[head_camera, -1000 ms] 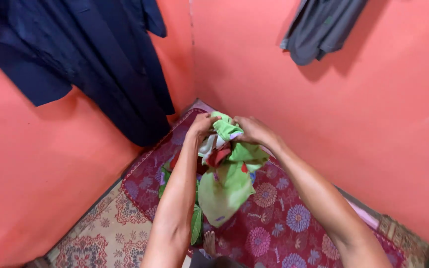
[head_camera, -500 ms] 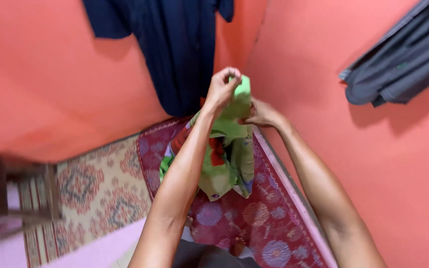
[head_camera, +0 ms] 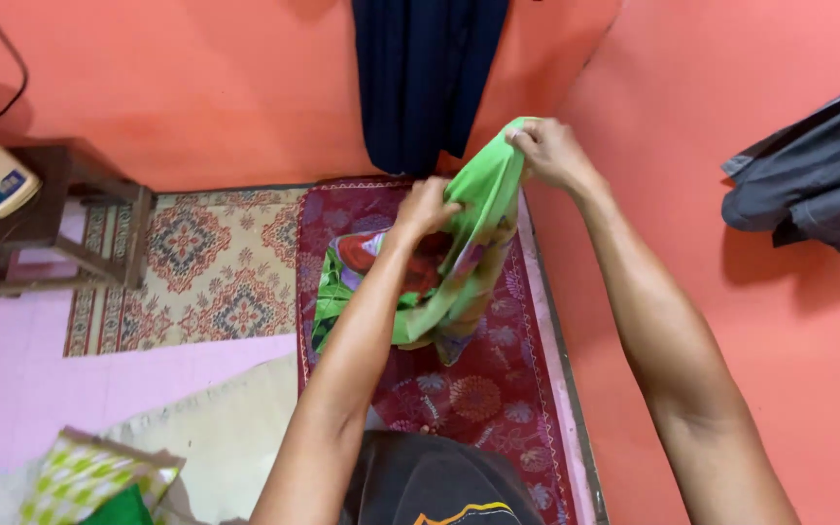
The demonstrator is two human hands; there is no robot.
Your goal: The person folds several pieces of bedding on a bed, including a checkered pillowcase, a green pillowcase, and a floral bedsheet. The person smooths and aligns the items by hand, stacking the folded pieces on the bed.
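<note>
Gripping green floral cloth (head_camera: 459,253), both hands (head_camera: 427,207) (head_camera: 548,153)

Orange walls (head_camera: 196,87), patterned rugs (head_camera: 206,267), wooden stool (head_camera: 46,209), pink floor (head_camera: 12,389)

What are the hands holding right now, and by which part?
Both hold the green patterned cloth. The right hand pinches its top edge, raised high; the left hand grips it lower down, along the same edge, above the red floral mat.
</note>
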